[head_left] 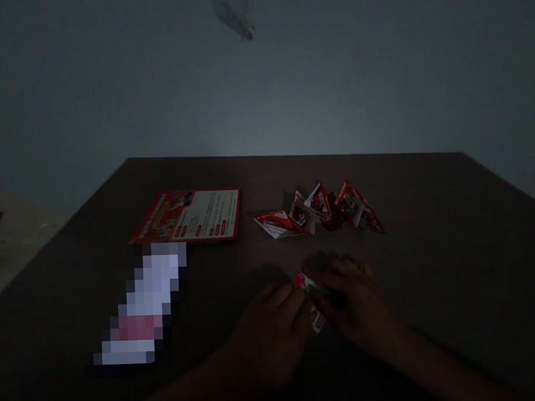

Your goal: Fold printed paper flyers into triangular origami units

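Near the front middle of the dark table, a small folded piece of red and white printed paper (317, 320) lies between my two hands. My left hand (272, 323) is closed with its fingers on the paper's left side. From the right, my right hand (350, 297) pinches the paper's upper part with thumb and forefinger. Much of the paper is covered by my fingers, and dim light hides the finer folds. Beyond my hands stand several folded paper pieces (316, 210) in red and white, bunched in a row.
A stack of flat red and white printed sheets (206, 217) lies at the left on the table (196, 171). Nearer to me is a bright, pixelated phone-like object (139, 307). A pale wall (333, 75) rises behind the table's far edge.
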